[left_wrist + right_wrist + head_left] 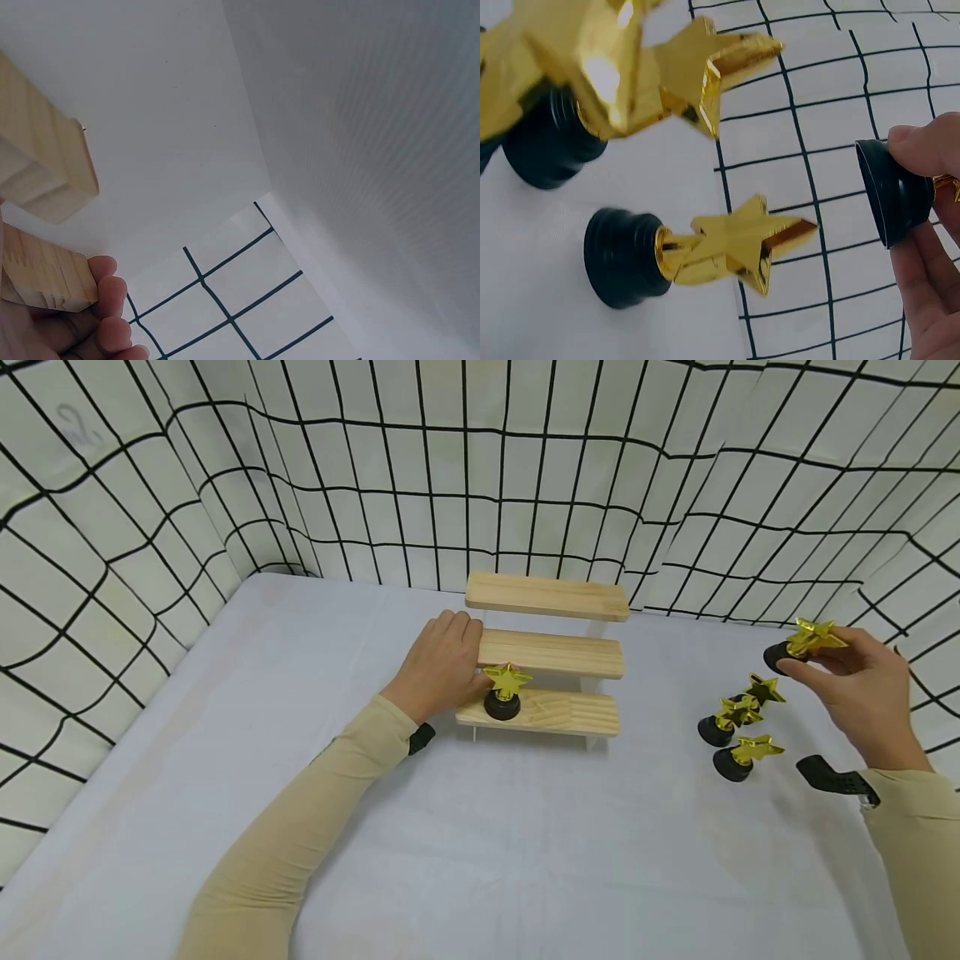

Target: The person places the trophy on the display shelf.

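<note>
My left hand [438, 664] grips the left end of the middle board of a three-tier wooden display stand [555, 653]. In the left wrist view, fingers [112, 292] curl round a board's end [56, 270]. One gold star trophy [503, 697] with a black base stands on the lowest board's left part, close to that hand's thumb. On the right, my right hand [873, 693] holds another star trophy [817, 637] above the table. The right wrist view shows its black base [896, 195] between thumb and fingers; its star is mostly hidden.
Three more star trophies stand close together on the white-covered table, left of the right hand: a rear one [765, 689], a middle one [718, 731] and a front one [735, 764]. Black grid mesh [442, 497] over white walls borders the table's back and sides.
</note>
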### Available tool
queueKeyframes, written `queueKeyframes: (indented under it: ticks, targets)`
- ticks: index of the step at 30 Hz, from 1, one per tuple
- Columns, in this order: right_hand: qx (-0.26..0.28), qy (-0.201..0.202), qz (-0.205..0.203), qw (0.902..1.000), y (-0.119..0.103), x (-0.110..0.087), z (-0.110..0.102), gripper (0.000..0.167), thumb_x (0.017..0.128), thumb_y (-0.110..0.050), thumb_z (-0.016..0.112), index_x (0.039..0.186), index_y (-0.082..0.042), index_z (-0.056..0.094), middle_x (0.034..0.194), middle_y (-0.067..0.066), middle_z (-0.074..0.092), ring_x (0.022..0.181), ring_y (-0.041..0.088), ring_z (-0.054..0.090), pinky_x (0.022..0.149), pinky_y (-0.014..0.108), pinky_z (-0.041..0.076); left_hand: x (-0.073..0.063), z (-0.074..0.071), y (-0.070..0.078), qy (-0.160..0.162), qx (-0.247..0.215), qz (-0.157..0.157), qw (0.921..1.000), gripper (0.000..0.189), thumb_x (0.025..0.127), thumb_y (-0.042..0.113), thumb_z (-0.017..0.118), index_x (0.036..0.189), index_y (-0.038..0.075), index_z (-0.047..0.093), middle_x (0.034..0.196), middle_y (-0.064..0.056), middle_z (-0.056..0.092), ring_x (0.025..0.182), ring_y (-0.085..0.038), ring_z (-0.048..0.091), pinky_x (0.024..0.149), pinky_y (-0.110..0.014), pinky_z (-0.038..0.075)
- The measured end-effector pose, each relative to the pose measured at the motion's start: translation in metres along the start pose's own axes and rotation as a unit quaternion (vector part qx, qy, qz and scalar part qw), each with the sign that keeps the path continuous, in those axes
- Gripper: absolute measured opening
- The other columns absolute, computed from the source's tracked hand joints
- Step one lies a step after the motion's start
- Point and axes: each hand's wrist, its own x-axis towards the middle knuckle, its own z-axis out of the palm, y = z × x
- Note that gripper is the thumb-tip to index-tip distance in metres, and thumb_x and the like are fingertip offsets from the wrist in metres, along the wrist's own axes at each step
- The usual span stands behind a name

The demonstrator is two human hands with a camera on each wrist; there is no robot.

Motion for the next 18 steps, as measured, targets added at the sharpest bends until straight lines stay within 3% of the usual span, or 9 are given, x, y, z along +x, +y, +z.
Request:
queueKeyframes:
  ticks: [6,18]
  targets:
    - [0.014,-0.015,-0.029,0.9994,-0.014,-0.005,0.007,0.046,0.088,-0.017,0.08,0.129,-0.026,0.061,0.11,-0.033,0.055,0.101,-0.017,0.055,0.09,-0.004,0.042,0.0,0.0,0.001,-0.002,-0.007,-0.002,1.0,0.044,0.083,0.03,0.073,0.105,-0.004,0.058,0.092,-0.013,0.058,0.083,-0.028,0.049,0.072,-0.037,0.044]
    - [0.056,-0.048,-0.054,0.9958,-0.03,-0.012,0.022,0.047,0.086,-0.011,0.082,0.129,-0.02,0.064,0.113,-0.027,0.059,0.101,-0.014,0.06,0.086,-0.004,0.044,0.0,-0.001,0.001,-0.002,-0.001,-0.003,1.0,0.048,0.083,0.032,0.075,0.108,-0.005,0.058,0.093,-0.014,0.06,0.085,-0.029,0.051,0.074,-0.038,0.045]
